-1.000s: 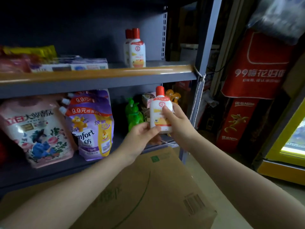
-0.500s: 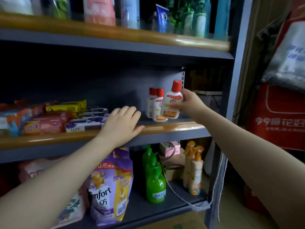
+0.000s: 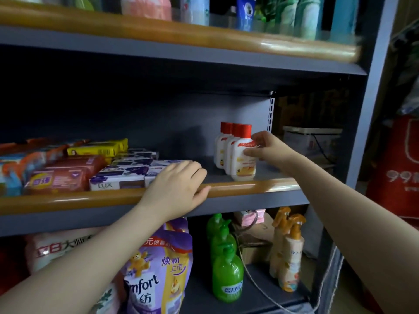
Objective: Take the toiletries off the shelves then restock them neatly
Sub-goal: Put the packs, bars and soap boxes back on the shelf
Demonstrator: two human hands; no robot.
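A white lotion bottle with a red cap [image 3: 243,158] stands at the front of the middle shelf [image 3: 260,185], in front of two like bottles [image 3: 223,143]. My right hand [image 3: 264,149] holds it by the upper body, thumb and fingers curled round it. My left hand [image 3: 175,188] rests on the shelf's wooden front rail with its fingers laid over the edge, holding nothing. Boxed Lux soaps [image 3: 118,181] and wrapped soap packs [image 3: 59,175] fill the shelf's left half.
The top shelf [image 3: 204,30] carries tubes and bottles. Below stand a purple Comfort refill pouch [image 3: 158,273], green pump bottles [image 3: 226,273], orange-capped spray bottles [image 3: 288,252] and a carton. A red bag [image 3: 399,173] hangs to the right of the rack's upright.
My right hand has carried the bottle from in front of the lower shelf up to the middle shelf and stood it before the other two. My left hand let go and moved to the rail.
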